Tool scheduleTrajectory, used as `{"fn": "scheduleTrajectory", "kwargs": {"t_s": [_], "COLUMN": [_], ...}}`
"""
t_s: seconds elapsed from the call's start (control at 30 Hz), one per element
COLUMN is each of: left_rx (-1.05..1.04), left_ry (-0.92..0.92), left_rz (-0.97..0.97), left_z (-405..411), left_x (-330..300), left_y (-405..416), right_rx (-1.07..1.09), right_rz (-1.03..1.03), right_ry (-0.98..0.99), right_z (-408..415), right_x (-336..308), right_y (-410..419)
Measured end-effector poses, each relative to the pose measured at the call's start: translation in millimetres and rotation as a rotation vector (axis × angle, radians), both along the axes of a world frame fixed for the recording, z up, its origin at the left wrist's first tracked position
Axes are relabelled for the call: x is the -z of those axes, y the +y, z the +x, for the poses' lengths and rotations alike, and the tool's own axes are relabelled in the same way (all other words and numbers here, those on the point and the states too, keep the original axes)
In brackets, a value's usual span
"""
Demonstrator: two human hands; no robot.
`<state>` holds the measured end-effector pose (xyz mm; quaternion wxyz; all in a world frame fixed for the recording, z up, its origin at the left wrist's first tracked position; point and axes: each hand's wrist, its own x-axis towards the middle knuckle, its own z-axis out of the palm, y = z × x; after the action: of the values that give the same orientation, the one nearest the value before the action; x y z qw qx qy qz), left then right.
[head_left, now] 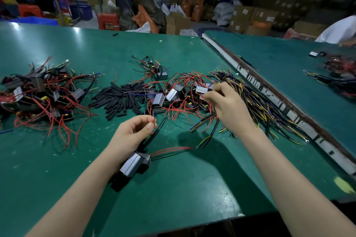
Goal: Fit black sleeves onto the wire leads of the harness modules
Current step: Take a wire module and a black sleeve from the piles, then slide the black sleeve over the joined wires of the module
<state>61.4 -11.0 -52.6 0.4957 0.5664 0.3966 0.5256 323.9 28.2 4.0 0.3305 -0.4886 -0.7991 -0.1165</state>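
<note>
Black sleeve [152, 138] already on module [134, 161] lead, pinched by left hand [133, 133]; right hand [224, 102] clamped on wires from unsleeved pile [179, 94]. Plenty left.

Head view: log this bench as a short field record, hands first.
left hand: pinches a red wire tip with a black sleeve on its lead
held module: hangs below the left hand
right hand: reaches into the module pile, fingers curled on something; unclear what
loose sleeves: heaped left of that pile
table: green
</note>
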Motion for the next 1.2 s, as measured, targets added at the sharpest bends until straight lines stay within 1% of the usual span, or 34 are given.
{"fn": "scheduleTrajectory", "kwargs": {"t_s": [0.13, 0.3, 0.37, 0.4, 0.43, 0.47, 0.57, 0.6, 0.7, 0.77, 0.9, 0.93, 1.03, 1.07, 1.17, 1.2], "left_rx": [0.052, 0.071, 0.076, 0.077, 0.074, 0.069, 0.057, 0.063, 0.093, 0.100, 0.099, 0.104, 0.109, 0.111, 0.114, 0.111], "left_ry": [0.022, 0.022, 0.002, -0.011, -0.032, -0.062, -0.123, -0.116, -0.057, -0.049, -0.090, -0.093, -0.106, -0.107, -0.084, -0.077], "left_rz": [-0.010, -0.051, -0.065, -0.068, -0.074, -0.086, -0.123, -0.125, -0.123, -0.133, -0.170, -0.171, -0.178, -0.180, -0.170, -0.167], "left_z": [16.5, 28.0, 28.4, 27.8, 26.6, 25.3, 22.3, 21.9, 21.6, 20.8, 19.4, 19.4, 18.7, 18.4, 19.1, 20.3], "left_x": [-0.2, -0.9, 0.4, 1.4, 2.5, 3.2, 5.6, 5.7, 6.6, 8.4, 11.7, 12.1, 12.8, 12.6, 11.7, 11.2], "left_y": [3.0, 10.9, 13.2, 13.3, 13.1, 12.5, 11.6, 11.5, 11.9, 12.5, 12.8, 12.5, 12.2, 12.5, 14.1, 14.8], "right_rx": [0.052, 0.159, 0.179, 0.204, 0.251, 0.320, 0.546, 0.593, 0.703, 0.744, 0.818, 0.848, 0.922, 0.925, 0.894, 0.885], "right_rz": [0.199, 0.297, 0.355, 0.353, 0.291, 0.169, -0.309, -0.376, -0.351, -0.375, -0.463, -0.448, -0.312, -0.350, -0.637, -0.664], "right_ry": [-0.029, 0.179, 0.178, 0.162, 0.148, 0.137, 0.060, 0.087, 0.292, 0.387, 0.341, 0.333, 0.335, 0.346, 0.300, 0.279], "right_z": [15.3, 28.9, 37.6, 44.3, 52.7, 62.1, 89.7, 95.5, 107.0, 113.3, 120.1, 119.0, 119.3, 120.6, 122.7, 122.5], "right_x": [-0.3, -20.0, -23.1, -22.7, -20.8, -18.0, -3.0, 2.5, 17.1, 22.9, 26.9, 26.5, 24.8, 23.7, 26.3, 28.2], "right_y": [1.2, 11.5, 15.6, 17.6, 20.2, 23.6, 30.4, 30.1, 27.7, 28.6, 35.5, 36.6, 38.1, 39.2, 42.4, 42.5]}}
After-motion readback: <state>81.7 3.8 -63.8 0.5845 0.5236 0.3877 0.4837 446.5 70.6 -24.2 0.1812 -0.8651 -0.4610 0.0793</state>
